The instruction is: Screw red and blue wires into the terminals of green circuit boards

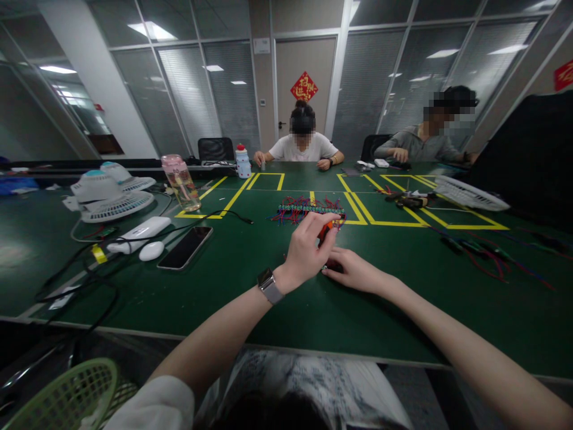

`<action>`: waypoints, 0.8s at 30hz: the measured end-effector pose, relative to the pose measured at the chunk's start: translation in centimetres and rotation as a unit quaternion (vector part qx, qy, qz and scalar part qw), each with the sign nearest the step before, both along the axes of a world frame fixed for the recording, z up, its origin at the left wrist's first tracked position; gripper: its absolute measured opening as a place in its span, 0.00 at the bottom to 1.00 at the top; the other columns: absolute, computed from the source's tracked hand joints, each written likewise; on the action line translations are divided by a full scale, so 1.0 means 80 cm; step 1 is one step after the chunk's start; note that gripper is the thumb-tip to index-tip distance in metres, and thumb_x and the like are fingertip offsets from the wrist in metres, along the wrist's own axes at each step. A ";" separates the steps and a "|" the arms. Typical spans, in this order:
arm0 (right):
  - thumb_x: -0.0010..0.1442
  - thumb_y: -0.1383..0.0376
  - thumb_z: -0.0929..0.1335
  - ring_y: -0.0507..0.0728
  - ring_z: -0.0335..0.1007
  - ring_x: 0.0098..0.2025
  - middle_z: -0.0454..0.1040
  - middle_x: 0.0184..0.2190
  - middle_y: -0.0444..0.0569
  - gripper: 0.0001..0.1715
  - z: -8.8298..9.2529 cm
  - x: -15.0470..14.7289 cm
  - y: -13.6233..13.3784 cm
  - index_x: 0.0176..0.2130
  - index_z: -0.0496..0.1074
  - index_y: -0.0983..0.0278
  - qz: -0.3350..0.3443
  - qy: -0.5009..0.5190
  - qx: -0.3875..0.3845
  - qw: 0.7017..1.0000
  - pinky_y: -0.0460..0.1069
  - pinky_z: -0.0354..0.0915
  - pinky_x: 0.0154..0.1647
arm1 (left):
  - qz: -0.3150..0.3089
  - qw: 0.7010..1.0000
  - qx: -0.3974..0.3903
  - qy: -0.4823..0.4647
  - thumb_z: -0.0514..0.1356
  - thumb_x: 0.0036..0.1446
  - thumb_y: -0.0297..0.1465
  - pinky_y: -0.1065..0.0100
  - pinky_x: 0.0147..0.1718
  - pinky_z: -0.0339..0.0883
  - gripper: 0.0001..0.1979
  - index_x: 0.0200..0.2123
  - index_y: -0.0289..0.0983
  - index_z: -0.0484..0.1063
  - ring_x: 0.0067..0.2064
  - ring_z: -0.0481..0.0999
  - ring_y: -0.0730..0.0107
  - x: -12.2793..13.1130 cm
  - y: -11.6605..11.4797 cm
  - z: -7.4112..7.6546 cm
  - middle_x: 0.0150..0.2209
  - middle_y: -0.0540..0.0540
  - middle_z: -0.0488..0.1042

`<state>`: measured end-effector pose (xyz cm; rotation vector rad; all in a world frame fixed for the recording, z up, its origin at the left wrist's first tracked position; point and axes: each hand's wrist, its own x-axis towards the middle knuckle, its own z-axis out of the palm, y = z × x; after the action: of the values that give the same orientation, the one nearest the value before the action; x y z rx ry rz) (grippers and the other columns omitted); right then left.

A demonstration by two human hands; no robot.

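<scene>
My left hand (308, 246), with a watch on its wrist, is closed around a small orange-and-black tool (326, 230), held upright above the table. Most of the tool is hidden by the fingers, so its exact kind does not show. Just below and to the right, my right hand (356, 270) rests low on the green table (250, 280), its thumb and fingers drawn together. Whatever small piece they hold is mostly covered. Beyond my left hand lies a row of small green circuit boards (308, 209) with red and blue wires sticking out on both sides.
To the left are a phone (185, 248), a white mouse (151, 251), cables, a pink-lidded bottle (181, 182) and white fans (110, 200). Wired boards (477, 248) and dark-handled tools (412, 200) lie right. Two people sit across the table. A green basket (67, 397) stands below the edge.
</scene>
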<state>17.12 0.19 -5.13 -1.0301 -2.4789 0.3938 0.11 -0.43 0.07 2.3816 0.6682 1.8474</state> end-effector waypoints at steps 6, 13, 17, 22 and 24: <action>0.59 0.68 0.68 0.57 0.68 0.34 0.74 0.35 0.51 0.07 0.001 -0.001 0.000 0.40 0.72 0.66 0.004 0.000 0.000 1.000 0.50 0.66 0.37 | 0.000 1.000 -0.003 0.000 0.54 0.64 0.26 0.68 0.40 0.68 0.09 0.47 0.37 0.69 0.39 0.72 0.71 0.000 0.001 -0.002 0.40 0.46 0.72; 0.60 0.67 0.68 0.57 0.68 0.34 0.74 0.35 0.50 0.06 0.000 0.000 0.000 0.39 0.72 0.65 0.002 -0.002 0.004 1.000 0.49 0.66 0.36 | -0.002 1.000 -0.003 0.004 0.54 0.64 0.27 0.68 0.40 0.68 0.09 0.47 0.37 0.69 0.39 0.72 0.71 0.000 -0.001 0.000 0.39 0.46 0.72; 0.60 0.67 0.68 0.57 0.69 0.34 0.74 0.35 0.51 0.06 0.001 0.000 0.000 0.39 0.72 0.65 0.001 -0.004 0.006 1.000 0.50 0.66 0.36 | -0.004 1.000 -0.004 0.006 0.54 0.64 0.27 0.68 0.40 0.68 0.09 0.47 0.37 0.69 0.40 0.72 0.70 0.000 -0.001 0.000 0.40 0.46 0.72; 0.60 0.67 0.68 0.56 0.69 0.34 0.74 0.35 0.50 0.06 0.001 0.000 -0.001 0.40 0.72 0.65 0.001 -0.002 0.002 1.000 0.49 0.66 0.36 | -0.004 1.000 -0.008 0.007 0.54 0.64 0.27 0.68 0.40 0.68 0.09 0.47 0.37 0.69 0.39 0.72 0.70 0.000 -0.002 0.001 0.40 0.46 0.72; 0.60 0.67 0.68 0.56 0.69 0.34 0.74 0.35 0.50 0.06 0.000 0.000 0.000 0.40 0.72 0.64 0.001 -0.001 0.002 1.000 0.49 0.66 0.36 | -0.002 1.000 -0.009 0.008 0.54 0.64 0.27 0.68 0.39 0.68 0.09 0.47 0.37 0.69 0.39 0.72 0.70 -0.001 -0.002 0.001 0.40 0.46 0.72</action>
<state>17.10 0.16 -5.11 -1.0274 -2.4814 0.3877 0.05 -0.59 0.13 2.3871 0.6780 1.8141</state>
